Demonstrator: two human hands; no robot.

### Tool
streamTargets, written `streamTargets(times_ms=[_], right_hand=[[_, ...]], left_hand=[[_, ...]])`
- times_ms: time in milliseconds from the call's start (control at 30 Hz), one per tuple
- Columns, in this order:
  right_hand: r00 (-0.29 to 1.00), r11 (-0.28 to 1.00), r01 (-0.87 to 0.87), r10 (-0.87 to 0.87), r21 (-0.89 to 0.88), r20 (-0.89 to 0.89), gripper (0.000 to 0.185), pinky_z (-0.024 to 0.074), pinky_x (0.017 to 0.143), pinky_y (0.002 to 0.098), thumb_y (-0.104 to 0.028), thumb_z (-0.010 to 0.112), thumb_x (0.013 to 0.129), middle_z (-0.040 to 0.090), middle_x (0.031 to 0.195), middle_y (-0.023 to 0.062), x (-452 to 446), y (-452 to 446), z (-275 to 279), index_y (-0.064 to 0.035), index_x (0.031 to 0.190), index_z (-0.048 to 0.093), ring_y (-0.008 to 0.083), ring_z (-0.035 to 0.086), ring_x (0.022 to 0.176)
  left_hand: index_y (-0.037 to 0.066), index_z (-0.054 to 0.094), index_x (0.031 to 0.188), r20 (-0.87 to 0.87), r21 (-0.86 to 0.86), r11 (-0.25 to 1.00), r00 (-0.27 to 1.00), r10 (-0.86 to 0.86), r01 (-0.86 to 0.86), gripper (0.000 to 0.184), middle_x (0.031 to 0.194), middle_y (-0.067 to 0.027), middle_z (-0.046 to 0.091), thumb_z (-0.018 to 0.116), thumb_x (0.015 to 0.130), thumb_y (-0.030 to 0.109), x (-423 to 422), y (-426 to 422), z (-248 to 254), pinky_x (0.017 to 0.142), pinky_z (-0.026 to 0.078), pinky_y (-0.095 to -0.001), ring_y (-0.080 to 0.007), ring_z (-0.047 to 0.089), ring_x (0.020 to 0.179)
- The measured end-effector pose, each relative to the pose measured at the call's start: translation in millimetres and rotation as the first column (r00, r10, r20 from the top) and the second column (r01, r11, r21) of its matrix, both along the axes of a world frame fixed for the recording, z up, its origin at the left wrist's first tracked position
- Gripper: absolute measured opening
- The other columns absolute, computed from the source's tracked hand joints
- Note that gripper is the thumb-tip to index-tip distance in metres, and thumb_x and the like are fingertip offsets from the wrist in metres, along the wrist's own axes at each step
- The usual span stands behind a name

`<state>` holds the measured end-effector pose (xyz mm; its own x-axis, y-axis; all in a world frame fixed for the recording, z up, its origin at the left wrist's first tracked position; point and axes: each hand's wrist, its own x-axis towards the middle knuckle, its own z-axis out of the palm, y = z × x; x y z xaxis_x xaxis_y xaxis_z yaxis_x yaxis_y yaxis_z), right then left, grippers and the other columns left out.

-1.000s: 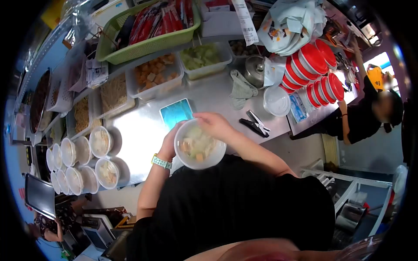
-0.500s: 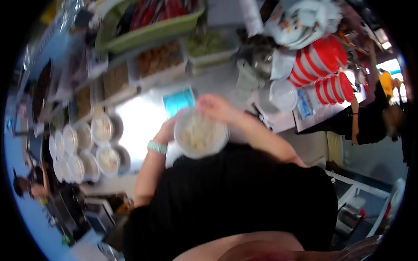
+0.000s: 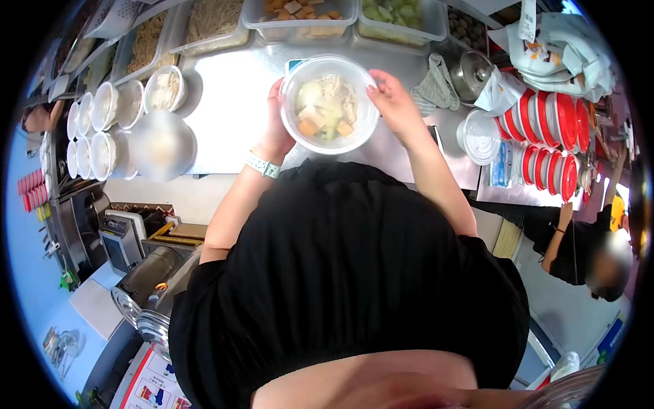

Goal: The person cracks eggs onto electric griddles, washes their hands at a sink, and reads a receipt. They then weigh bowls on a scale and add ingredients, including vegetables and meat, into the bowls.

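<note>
Plastic bowl point(image 3: 332, 144), clear and round, was held above the steel counter point(image 3: 225, 88), with pale strands, orange cubes and pale green pieces inside. Left hand point(image 3: 274, 128) curved around its wall at eight o'clock, some fingers hidden behind it; right hand point(image 3: 397, 102) gripped it at three o'clock, fingers bent against the rim. Taking the bowl as the dial's centre, filled bowls point(image 3: 104, 107) stood at nine o'clock (one badly blurred), a tub of orange and white cubes point(image 3: 300, 27) at twelve, and a striped cloth point(image 3: 436, 85) near three. A co-worker point(image 3: 579, 249) was at four.
</note>
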<state>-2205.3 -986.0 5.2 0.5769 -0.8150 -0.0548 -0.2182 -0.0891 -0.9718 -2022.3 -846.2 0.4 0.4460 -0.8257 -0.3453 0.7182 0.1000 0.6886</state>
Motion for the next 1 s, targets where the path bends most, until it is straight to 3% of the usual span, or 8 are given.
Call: streamTargets(times_ms=[67,267,400,700,767,833,933,1000], right_hand=[[0.99,0.936,-0.138,0.128,0.323,0.053,0.031,0.045,0.085,0.0254,-0.019,0.057,0.095,0.063,0.101,0.0023,-2.1,4.1,5.1,-0.0021,0.122,0.054,0.0116,0.057,0.092],[0.986,0.935,-0.119,0.071,0.335,0.151,0.03,0.0494,0.076,0.0273,-0.019,0.056,0.096,0.065,0.1,0.0061,11.1,22.2,-32.7,-0.0035,0.121,0.056,0.0118,0.059,0.087],[0.975,0.889,-0.189,0.121,0.417,0.185,0.039,0.0473,0.062,0.0253,-0.02,0.055,0.096,0.051,0.09,0.0017,3.1,25.6,-24.1,-0.0072,0.132,0.046,0.0102,0.054,0.071],[0.981,0.84,-0.059,-0.052,0.54,0.188,0.037,0.0485,0.078,0.0293,-0.029,0.047,0.097,0.057,0.108,0.0052,-27.0,-3.3,-31.2,-0.0088,0.128,0.049,0.014,0.054,0.087],[0.803,0.764,0.077,-0.428,0.64,0.414,0.044,0.049,0.08,0.0328,-0.038,0.048,0.096,0.054,0.115,0.0071,-30.8,-34.7,-3.9,-0.0098,0.13,0.047,0.0181,0.054,0.094],[0.575,0.806,0.12,-0.532,0.579,0.621,0.05,0.0492,0.083,0.037,-0.045,0.046,0.095,0.048,0.126,0.01,-38.7,-69.7,55.7,-0.0111,0.132,0.045,0.0205,0.052,0.103],[0.499,0.9,0.237,-0.436,0.366,0.749,0.044,0.0495,0.085,0.0375,-0.037,0.052,0.095,0.04,0.136,0.0117,-35.1,-104.1,118.0,-0.0121,0.132,0.046,0.0222,0.052,0.107],[0.762,0.885,0.357,-0.091,-0.299,0.641,0.034,0.0496,0.086,0.0358,-0.021,0.058,0.093,0.035,0.14,0.0135,-24.9,-121.3,128.4,-0.0105,0.125,0.054,0.0233,0.051,0.11]], left_hand=[[0.007,0.036,0.136,-0.087,-0.097,0.991,0.992,-0.096,0.088,0.045,0.132,-0.0147,0.046,0.034,0.097,0.03,7.4,11.1,-14.2,0.099,0.046,-0.0418,-0.0284,0.05,0.12],[0.009,0.027,0.146,0.066,0.127,0.966,0.97,-0.235,0.226,0.055,0.138,-0.0129,0.045,0.05,0.098,0.028,12.6,39.1,-7.5,0.102,0.043,-0.0415,-0.0266,0.048,0.124],[0.007,0.032,0.142,-0.1,-0.028,0.998,0.994,0.044,-0.048,0.048,0.134,-0.0146,0.049,0.047,0.099,0.023,47.1,71.8,-41.2,0.097,0.048,-0.0432,-0.0288,0.049,0.123],[0.009,0.02,0.144,0.235,0.265,0.716,0.764,0.601,-0.646,0.055,0.142,-0.0155,0.037,0.049,0.098,0.016,93.0,52.1,-73.2,0.1,0.042,-0.0535,-0.0324,0.047,0.122],[0.007,0.02,0.144,0.219,0.342,0.709,0.786,0.578,-0.617,0.058,0.142,-0.0151,0.036,0.051,0.096,0.015,100.1,49.3,-73.6,0.1,0.04,-0.0534,-0.0315,0.046,0.123],[0.011,0.004,0.151,0.282,0.456,0.631,0.774,0.567,-0.628,0.079,0.152,-0.0147,0.021,0.056,0.091,0.013,74.3,35.3,-37.4,0.112,0.022,-0.05,-0.0316,0.025,0.138],[0.002,0.024,0.141,0.698,0.177,0.619,0.541,0.47,-0.766,0.059,0.142,-0.0154,0.03,0.055,0.091,0.01,70.0,35.8,-61.6,0.101,0.038,-0.0432,-0.026,0.04,0.124],[0.002,0.028,0.138,0.657,0.157,0.643,0.565,0.499,-0.75,0.054,0.139,-0.0158,0.034,0.053,0.092,0.011,73.4,33.1,-48.9,0.101,0.038,-0.0428,-0.026,0.042,0.122]])
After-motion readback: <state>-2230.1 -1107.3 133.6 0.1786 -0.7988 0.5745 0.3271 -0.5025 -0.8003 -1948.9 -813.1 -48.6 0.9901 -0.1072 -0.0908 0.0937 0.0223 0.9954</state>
